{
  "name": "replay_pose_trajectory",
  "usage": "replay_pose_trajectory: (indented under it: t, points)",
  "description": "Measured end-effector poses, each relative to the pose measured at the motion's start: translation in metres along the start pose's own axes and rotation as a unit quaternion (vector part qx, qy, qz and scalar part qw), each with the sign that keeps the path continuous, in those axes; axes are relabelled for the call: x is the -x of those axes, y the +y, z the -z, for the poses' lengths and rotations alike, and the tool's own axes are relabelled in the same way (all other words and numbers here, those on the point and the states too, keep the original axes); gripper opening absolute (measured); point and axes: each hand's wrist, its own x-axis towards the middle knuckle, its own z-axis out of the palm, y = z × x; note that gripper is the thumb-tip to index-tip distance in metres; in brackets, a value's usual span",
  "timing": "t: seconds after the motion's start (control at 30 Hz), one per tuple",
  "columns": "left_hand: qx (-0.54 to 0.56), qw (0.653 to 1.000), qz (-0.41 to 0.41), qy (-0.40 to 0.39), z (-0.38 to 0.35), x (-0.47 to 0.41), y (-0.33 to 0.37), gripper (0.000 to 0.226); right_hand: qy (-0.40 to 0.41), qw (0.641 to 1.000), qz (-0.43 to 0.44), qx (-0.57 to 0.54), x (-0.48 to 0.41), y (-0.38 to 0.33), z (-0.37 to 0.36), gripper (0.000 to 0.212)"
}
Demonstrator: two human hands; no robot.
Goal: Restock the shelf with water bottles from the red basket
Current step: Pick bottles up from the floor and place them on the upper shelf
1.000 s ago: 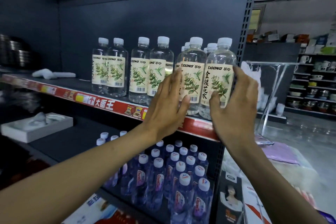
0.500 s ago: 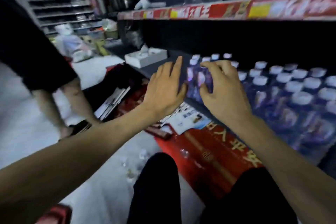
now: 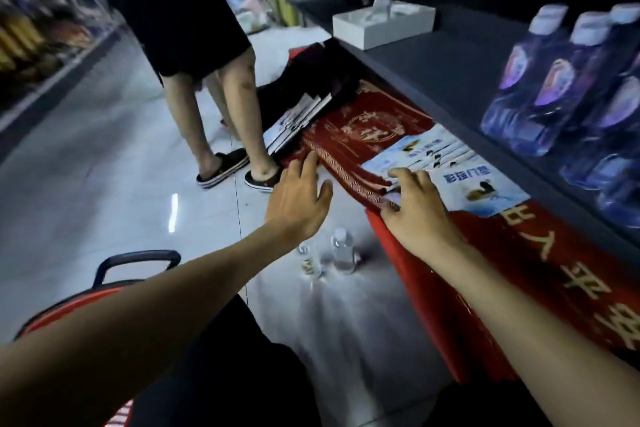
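My left hand (image 3: 299,198) and my right hand (image 3: 414,206) hover empty over the floor, fingers loosely spread. The red basket (image 3: 69,308) with its black handle sits at the lower left, mostly hidden behind my left forearm. On the floor below my hands stand clear water bottles (image 3: 343,253), seen from above. Blue-tinted water bottles (image 3: 540,80) with white caps stand on the dark lower shelf (image 3: 450,62) at the right.
A person's bare legs in dark slippers (image 3: 225,166) stand close ahead on the tiled floor. Red mats (image 3: 519,270) and white-blue packets (image 3: 450,166) lie under the shelf edge. A white tissue box (image 3: 381,24) sits on the shelf. My dark trousers fill the bottom.
My view swung down from the upper shelf to the floor. Both hands left the labelled bottles on the upper shelf and dropped, empty, toward the floor.
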Motion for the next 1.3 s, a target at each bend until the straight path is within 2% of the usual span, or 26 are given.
replay_pose_trajectory:
  t: [0.13, 0.23, 0.33, 0.47, 0.53, 0.7, 0.8, 0.93, 1.07, 1.2, 1.3]
  points:
    - [-0.015, 0.993, 0.089, -0.082, -0.055, -0.012, -0.046, 0.058, -0.081, 0.995, -0.051, -0.011, -0.021, 0.025, -0.058, 0.049]
    - [-0.038, 0.972, 0.157, -0.172, -0.093, -0.028, -0.084, 0.058, -0.154, 0.983, -0.095, 0.001, -0.035, 0.049, -0.102, 0.061]
    - [-0.040, 0.946, 0.230, -0.226, -0.127, -0.039, -0.129, 0.043, -0.198, 0.969, -0.146, -0.011, -0.047, 0.075, -0.143, 0.067]
    - [-0.007, 0.912, 0.272, -0.307, -0.173, -0.033, -0.184, 0.059, -0.229, 0.949, -0.213, -0.038, -0.059, 0.106, -0.196, 0.062]
    - [0.052, 0.884, 0.324, -0.334, -0.194, -0.026, -0.204, 0.069, -0.242, 0.936, -0.246, -0.072, -0.065, 0.119, -0.218, 0.071]
    - [0.228, 0.830, 0.402, -0.313, -0.238, -0.030, -0.215, 0.091, -0.257, 0.929, -0.247, -0.102, -0.089, 0.147, -0.264, 0.101]
    - [0.312, 0.801, 0.434, -0.270, -0.264, -0.029, -0.213, 0.098, -0.279, 0.926, -0.233, -0.104, -0.101, 0.151, -0.282, 0.102]
    - [0.318, 0.819, 0.410, -0.248, -0.282, -0.028, -0.222, 0.099, -0.294, 0.928, -0.203, -0.107, -0.107, 0.156, -0.310, 0.102]
    - [0.281, 0.844, 0.376, -0.259, -0.292, -0.033, -0.228, 0.092, -0.300, 0.930, -0.164, -0.131, -0.108, 0.158, -0.326, 0.085]
    - [0.240, 0.877, 0.325, -0.261, -0.299, -0.037, -0.230, 0.072, -0.284, 0.942, -0.142, -0.111, -0.106, 0.161, -0.338, 0.092]
    - [0.244, 0.877, 0.303, -0.282, -0.301, -0.038, -0.231, 0.071, -0.281, 0.945, -0.155, -0.064, -0.098, 0.157, -0.347, 0.092]
